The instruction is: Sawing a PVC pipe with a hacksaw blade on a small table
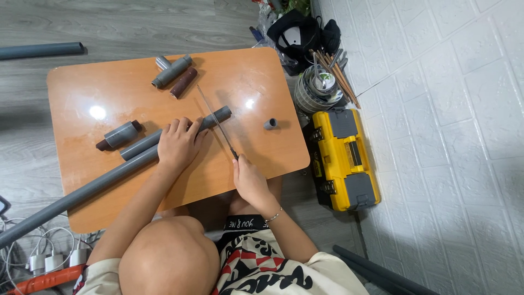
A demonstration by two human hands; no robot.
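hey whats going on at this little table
A person sits at a small wooden table. Their left hand presses down a grey pipe, while the right hand holds a thin saw blade laid across it near its end. A short cut ring lies nearby.

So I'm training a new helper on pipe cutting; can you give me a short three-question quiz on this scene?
1. True or false: the left hand presses on a grey pipe lying on the wooden table.
2. What does the right hand hold?
A. hammer
B. thin saw blade
C. brush
3. What colour is the toolbox beside the table?

Key: 1 true; 2 B; 3 yellow.
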